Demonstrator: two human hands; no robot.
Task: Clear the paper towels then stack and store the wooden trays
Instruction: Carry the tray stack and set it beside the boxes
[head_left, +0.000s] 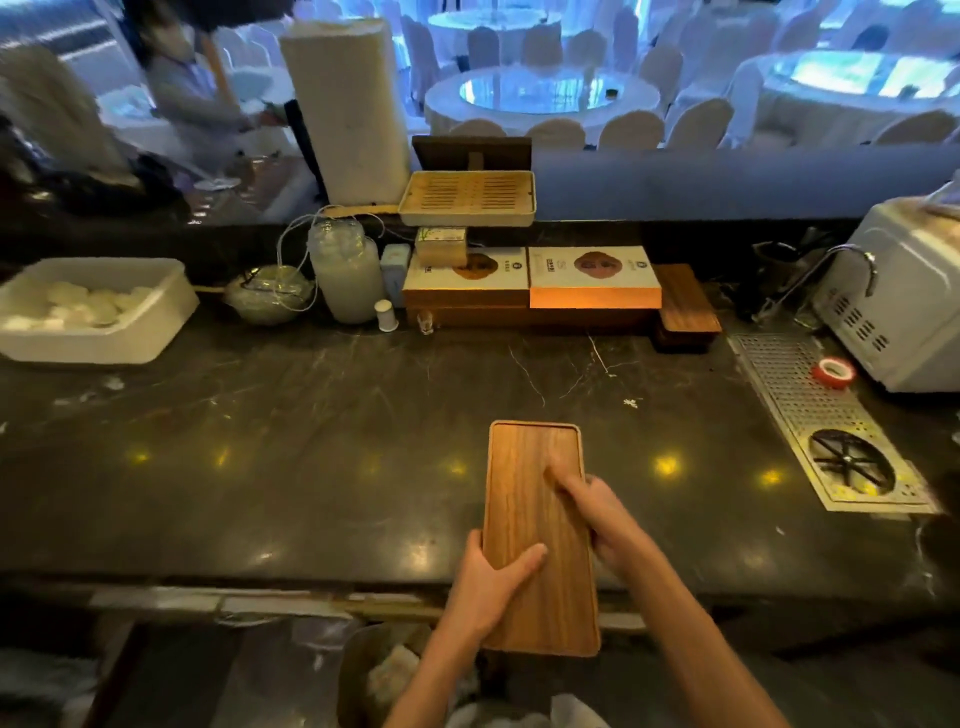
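Observation:
A long wooden tray (530, 499) with a raised rim lies lengthwise at the front of the dark marble counter (311, 441), its near end hanging past the counter edge. My left hand (493, 577) grips the tray's left edge, thumb across the top. My right hand (597, 512) holds the right edge, fingers resting on the tray's inside surface. No paper towel lies on the tray. Below the counter edge, a bin (384, 670) holds crumpled white paper. A stack of darker wooden trays (685, 306) sits at the back right of the counter.
At the back stand boxes (592, 280), a slatted bamboo tray (467, 197), a tall paper towel roll (348, 109) and a jar (345, 275). A white tub (93, 312) sits at left. A metal drain grate (821, 415) with red tape and a white appliance (909, 296) are at right.

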